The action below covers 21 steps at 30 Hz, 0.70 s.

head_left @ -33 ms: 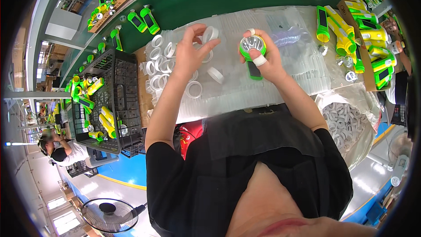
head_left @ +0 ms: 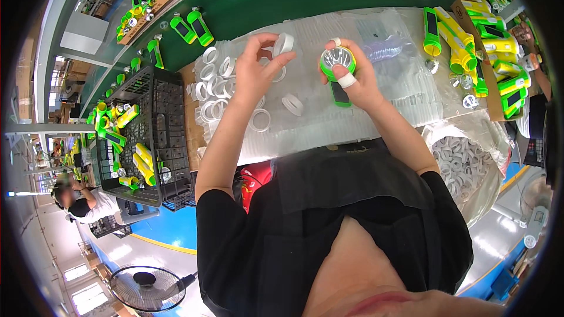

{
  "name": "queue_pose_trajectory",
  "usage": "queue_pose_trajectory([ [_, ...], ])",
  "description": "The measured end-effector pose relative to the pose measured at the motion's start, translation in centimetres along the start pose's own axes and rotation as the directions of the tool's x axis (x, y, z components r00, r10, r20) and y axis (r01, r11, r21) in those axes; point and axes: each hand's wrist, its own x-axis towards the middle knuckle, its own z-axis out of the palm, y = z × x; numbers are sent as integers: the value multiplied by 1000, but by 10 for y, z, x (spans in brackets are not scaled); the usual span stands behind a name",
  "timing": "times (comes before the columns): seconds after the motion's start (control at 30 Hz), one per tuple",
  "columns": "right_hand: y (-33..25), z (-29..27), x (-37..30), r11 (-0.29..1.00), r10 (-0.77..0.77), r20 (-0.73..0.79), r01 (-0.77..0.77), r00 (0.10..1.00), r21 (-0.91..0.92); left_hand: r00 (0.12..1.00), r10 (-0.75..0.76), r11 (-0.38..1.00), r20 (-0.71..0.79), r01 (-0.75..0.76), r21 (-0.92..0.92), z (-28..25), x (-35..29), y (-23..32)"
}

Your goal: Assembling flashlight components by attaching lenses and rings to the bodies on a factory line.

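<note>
My left hand pinches a white plastic ring between thumb and fingers, holding it on edge above the table. My right hand is closed round a green flashlight, its shiny reflector head turned up and my thumb on the rim. White bands wrap the thumb and one finger of that hand. Below and between my hands, a loose ring leans on the plastic-covered worktop. Several more white rings lie beside my left wrist.
A black crate with yellow and green flashlights stands at the left. To the right, a cardboard box holds more flashlights, above a sack of white rings. Beyond the worktop runs a green conveyor belt. A person sits far left.
The loose ring between my hands has shifted slightly right and down and turned a little. My left hand and its ring have barely moved; the flashlight stays in my right hand.
</note>
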Motion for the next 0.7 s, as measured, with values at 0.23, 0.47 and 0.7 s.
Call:
queue_pose_trajectory([
  [0.23, -1, 5, 1, 997, 17, -48, -20, 999, -69, 940, 338, 919, -38, -338, -204, 16, -3, 59],
  [0.47, -1, 2, 0, 995, 0, -13, -1, 1000, -95, 920, 383, 922, 84, -376, -92, 20, -1, 59],
  [0.7, -3, -1, -4, 1000, 22, 22, -22, 1000, -4, 968, 250, 938, -14, -246, -243, 23, 7, 50],
])
